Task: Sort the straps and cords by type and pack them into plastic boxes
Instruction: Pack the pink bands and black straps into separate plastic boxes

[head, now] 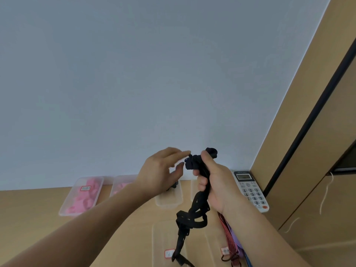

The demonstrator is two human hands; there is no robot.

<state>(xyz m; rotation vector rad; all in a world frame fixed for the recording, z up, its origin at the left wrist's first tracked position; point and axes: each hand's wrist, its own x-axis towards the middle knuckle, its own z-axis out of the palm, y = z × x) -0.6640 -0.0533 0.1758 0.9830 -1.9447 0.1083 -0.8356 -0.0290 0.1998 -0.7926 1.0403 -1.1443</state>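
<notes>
Our right hand (215, 182) grips the black strap (193, 163); left hand (163, 170), fingers straight, touches its twelve-o'clock end. We keep coils tight.

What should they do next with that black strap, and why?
Probably wind in the loose tail before boxing it: the right hand grips the black strap at its bunched top, the left hand touches that bunch, and a long end dangles.

Black strap (194, 212), bunched and held upright, tail dangling over a clear box (161, 239); red striped cord (229, 239) lies beside
</notes>
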